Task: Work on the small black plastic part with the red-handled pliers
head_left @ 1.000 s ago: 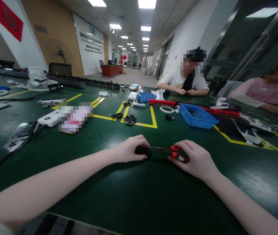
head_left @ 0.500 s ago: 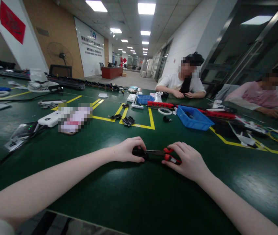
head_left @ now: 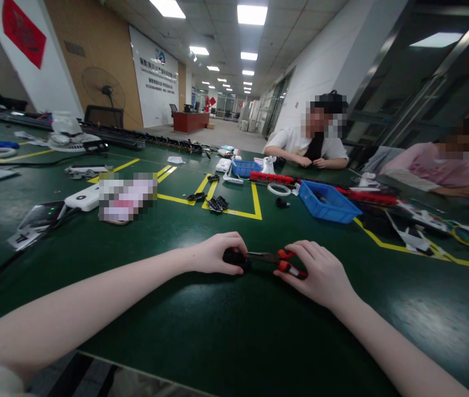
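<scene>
Near the middle of the green table (head_left: 201, 342), my left hand (head_left: 217, 255) is closed around a small black part (head_left: 236, 258), pinched between thumb and fingers; its exact kind is hard to make out. From the right, my right hand (head_left: 317, 269) grips the red-and-black handles of needle-nose pliers (head_left: 286, 262). The jaws of the pliers point left and reach the black part at my left fingertips. Whether the jaws are clamped on it cannot be seen.
Beyond my hands lie several black pieces (head_left: 217, 204) inside yellow tape marks. A blue bin (head_left: 328, 203) stands right of them. To the left are a phone (head_left: 129, 199) and a white power strip (head_left: 87, 197). A co-worker (head_left: 308, 143) sits across the table.
Both hands hold nearly the same pose, with the pliers still at the black part. The whole view has shifted very slightly.
</scene>
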